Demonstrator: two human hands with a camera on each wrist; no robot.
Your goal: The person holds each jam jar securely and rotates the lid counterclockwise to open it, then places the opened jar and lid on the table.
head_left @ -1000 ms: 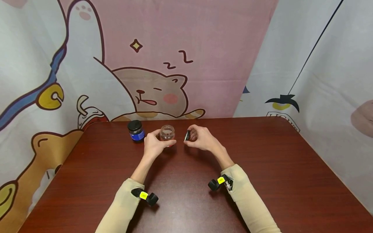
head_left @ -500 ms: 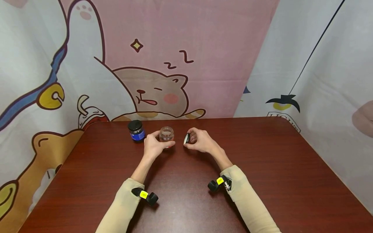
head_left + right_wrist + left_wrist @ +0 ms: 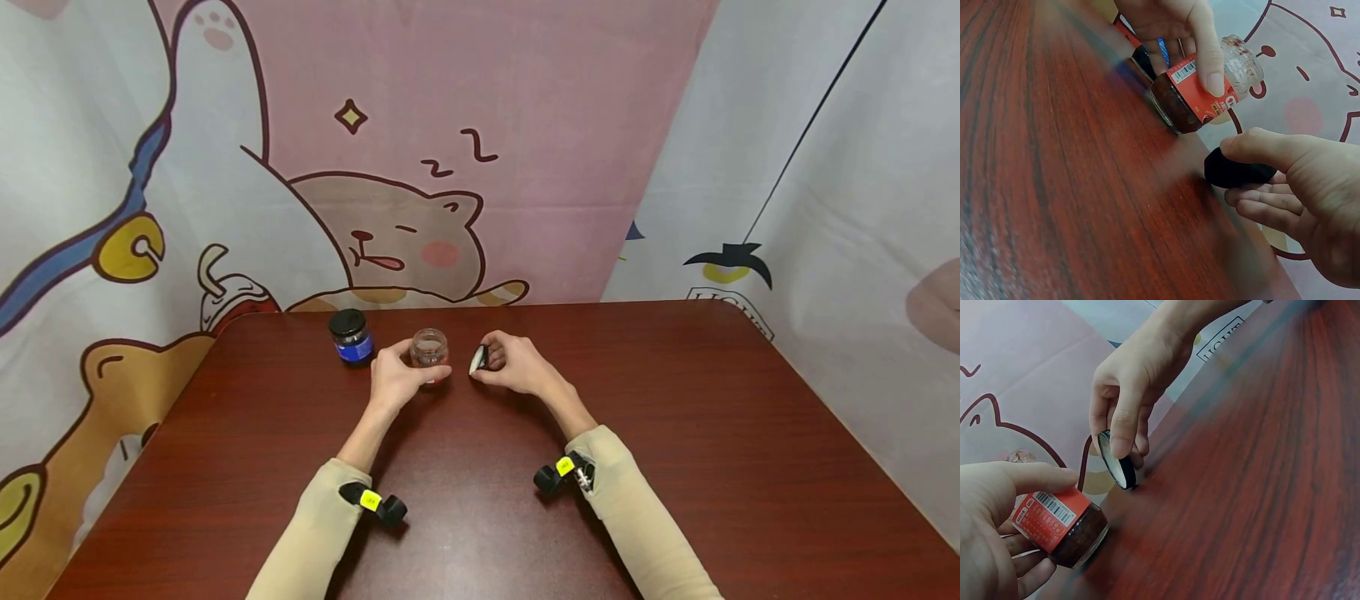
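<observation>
My left hand (image 3: 395,377) grips a small glass jar (image 3: 429,343) with an orange-red label, its thumb across the front. The jar stands upright with its mouth uncovered, and dark contents fill its lower part in the left wrist view. To its right, my right hand (image 3: 517,365) pinches a black lid (image 3: 479,359) between thumb and fingers. The lid is tilted on edge, and its pale inside (image 3: 1107,454) faces the jar in the left wrist view. Lid and jar are apart. In the right wrist view the lid's black outer side (image 3: 1235,170) shows under the thumb.
A second jar (image 3: 351,337), with a black lid and blue label, stands left of my left hand near the table's back edge. The brown wooden table (image 3: 480,500) ends at a printed cloth backdrop (image 3: 555,150). A dark camera is strapped to each sleeve.
My right hand has come slightly toward me and turned the lid so more of its pale inside shows. The jar has shifted slightly toward me in my left hand.
</observation>
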